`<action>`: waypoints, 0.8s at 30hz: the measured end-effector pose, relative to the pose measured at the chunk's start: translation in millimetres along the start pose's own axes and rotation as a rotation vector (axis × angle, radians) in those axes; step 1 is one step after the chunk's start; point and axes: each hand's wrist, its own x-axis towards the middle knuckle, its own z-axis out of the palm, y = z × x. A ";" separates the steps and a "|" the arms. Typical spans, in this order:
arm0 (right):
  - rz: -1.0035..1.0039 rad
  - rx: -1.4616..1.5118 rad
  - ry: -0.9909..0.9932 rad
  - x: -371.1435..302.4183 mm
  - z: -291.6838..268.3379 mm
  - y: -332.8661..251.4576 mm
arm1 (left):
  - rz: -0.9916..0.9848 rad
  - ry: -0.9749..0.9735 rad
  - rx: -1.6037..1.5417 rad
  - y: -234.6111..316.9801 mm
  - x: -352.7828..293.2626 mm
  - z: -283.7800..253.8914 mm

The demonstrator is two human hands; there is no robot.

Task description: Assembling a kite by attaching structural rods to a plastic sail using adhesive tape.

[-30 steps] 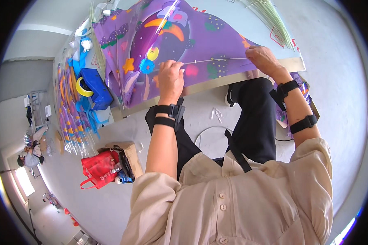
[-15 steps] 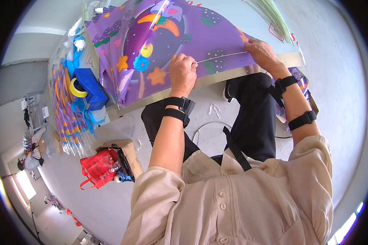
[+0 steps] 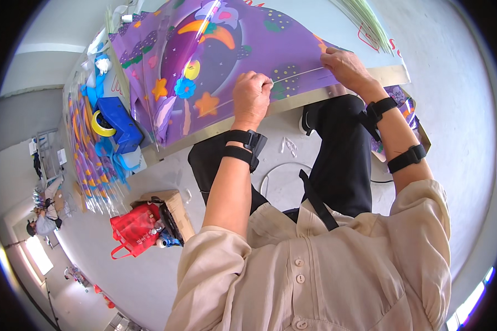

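Note:
A large purple printed sheet [image 3: 259,49] with stars, flowers and a moon shape lies on the table in front of me. Its near edge runs close to the table's border. Along that edge stretches a thin pale rod [image 3: 298,73], spanning the gap between my hands. My left hand [image 3: 252,99] is closed, its thumb and fingers pinching the rod above the sheet. Farther right, my right hand [image 3: 346,69] pinches the rod near the sheet's right corner. The fingertips partly hide both grip points.
A blue tape dispenser [image 3: 119,124] with yellow tape stands at the table's left. Beside it hang purple and orange clear-wrapped pieces [image 3: 88,149]. A bundle of thin pale-green rods [image 3: 364,22] lies far right. On the floor, a red bag [image 3: 135,229] leans by a cardboard box [image 3: 179,212].
My hands have come slightly closer together: the left has shifted a little right, the right a little left. The pinch on the rod looks the same.

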 end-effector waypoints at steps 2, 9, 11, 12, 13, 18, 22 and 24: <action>0.010 -0.003 -0.004 1.4 0.2 1.8 | 0.029 0.016 0.061 3.2 1.7 5.1; -0.055 0.032 0.055 -2.4 4.8 7.3 | 0.055 0.003 0.078 6.6 0.4 15.7; -0.043 0.014 0.041 -2.2 4.2 7.3 | 0.058 0.010 0.067 5.6 1.7 15.4; -0.033 -0.003 0.028 -1.7 3.5 6.8 | 0.058 0.009 0.066 5.6 2.0 15.3; -0.031 -0.004 0.028 -1.8 2.5 6.4 | 0.075 -0.003 0.084 5.8 2.5 15.5; 0.078 -0.062 0.048 -4.8 -1.4 -15.2 | 0.097 -0.021 0.056 7.4 2.0 16.3; 0.090 0.039 0.187 -14.9 17.5 -75.3 | 0.112 -0.017 0.102 6.0 1.3 13.1; 0.147 0.038 0.285 -21.3 29.2 -101.8 | 0.118 -0.018 0.121 4.7 1.4 13.8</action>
